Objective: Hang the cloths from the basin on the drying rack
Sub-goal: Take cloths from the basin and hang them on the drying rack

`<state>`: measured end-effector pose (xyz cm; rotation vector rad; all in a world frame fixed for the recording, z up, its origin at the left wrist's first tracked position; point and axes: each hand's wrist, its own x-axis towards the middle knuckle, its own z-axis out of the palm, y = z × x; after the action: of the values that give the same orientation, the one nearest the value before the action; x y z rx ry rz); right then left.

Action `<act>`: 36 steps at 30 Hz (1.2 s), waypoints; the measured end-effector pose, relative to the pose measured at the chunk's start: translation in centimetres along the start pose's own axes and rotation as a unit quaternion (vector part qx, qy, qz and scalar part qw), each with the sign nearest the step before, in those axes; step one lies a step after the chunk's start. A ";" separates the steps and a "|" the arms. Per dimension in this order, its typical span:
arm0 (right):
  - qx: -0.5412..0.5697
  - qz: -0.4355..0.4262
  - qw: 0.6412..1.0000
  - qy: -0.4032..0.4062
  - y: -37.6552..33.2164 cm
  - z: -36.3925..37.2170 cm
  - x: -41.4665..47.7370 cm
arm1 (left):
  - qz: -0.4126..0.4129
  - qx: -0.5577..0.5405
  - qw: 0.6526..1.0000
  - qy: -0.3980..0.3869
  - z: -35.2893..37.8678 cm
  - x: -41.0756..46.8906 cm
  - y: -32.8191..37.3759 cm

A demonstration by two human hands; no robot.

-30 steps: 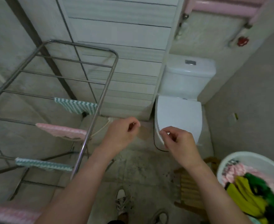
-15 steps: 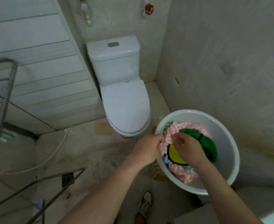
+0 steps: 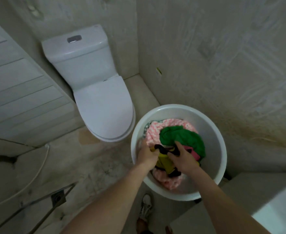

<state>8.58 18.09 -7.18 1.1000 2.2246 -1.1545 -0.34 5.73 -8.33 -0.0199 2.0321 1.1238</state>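
A white round basin [image 3: 213,132] stands on the floor by the right wall with several cloths in it. On top lie a green cloth [image 3: 184,137], a pink-and-white cloth [image 3: 153,132] and a yellow cloth with a dark edge [image 3: 163,162]. Both hands are inside the basin. My left hand [image 3: 147,155] grips the yellow cloth's dark edge on the left. My right hand [image 3: 182,157] grips the same edge on the right, fingers curled into the fabric. Only the lower bars of the metal drying rack [image 3: 54,196] show at the bottom left.
A white toilet [image 3: 95,85] with its lid down stands left of the basin, against the back wall. A white hose [image 3: 37,171] runs across the floor on the left. A floor drain [image 3: 58,197] sits under the rack bars. My shoe [image 3: 146,206] is below the basin.
The view swung from the rack to the basin. Both hands went down into the basin and took hold of the yellow cloth's edge, bunching it upward.
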 end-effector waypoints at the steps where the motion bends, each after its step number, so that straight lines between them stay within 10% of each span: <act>1: 0.013 -0.011 1.000 -0.024 0.3 0.2 0.3 | -0.003 -0.033 0.999 0.019 0.0 0.3 0.5; 6: 0.001 -0.022 0.997 -0.068 0.6 -0.5 0.3 | 0.024 -0.001 1.000 0.002 -0.2 2.8 2.1; 10: -0.215 -0.018 0.976 -0.010 -0.3 -4.0 0.0 | 0.110 0.175 0.977 0.054 -0.5 2.7 3.3; 13: -0.196 -0.102 0.966 0.137 -1.6 -5.1 0.5 | 0.191 0.098 0.973 0.086 -1.3 0.8 4.9; 17: -0.033 -0.146 0.986 0.071 -2.8 -3.1 3.2 | 0.287 -0.022 0.956 0.059 -3.1 -1.7 6.8; 25: -0.170 -0.103 0.976 0.083 -2.1 -0.1 5.7 | 0.275 -0.042 0.961 0.002 -6.7 -3.4 7.7; 31: 0.081 -0.126 0.988 -0.022 -4.4 -7.8 -0.6 | 0.190 -0.047 0.980 -0.040 -6.4 -4.7 7.2; 36: 0.367 -0.131 0.912 -0.129 -5.6 -11.9 -5.6 | 0.210 -0.013 0.968 -0.137 -4.6 -6.5 8.9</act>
<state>7.60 23.31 6.08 0.8192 1.7874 -2.2221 -2.06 5.61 3.50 0.5487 1.8151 1.3261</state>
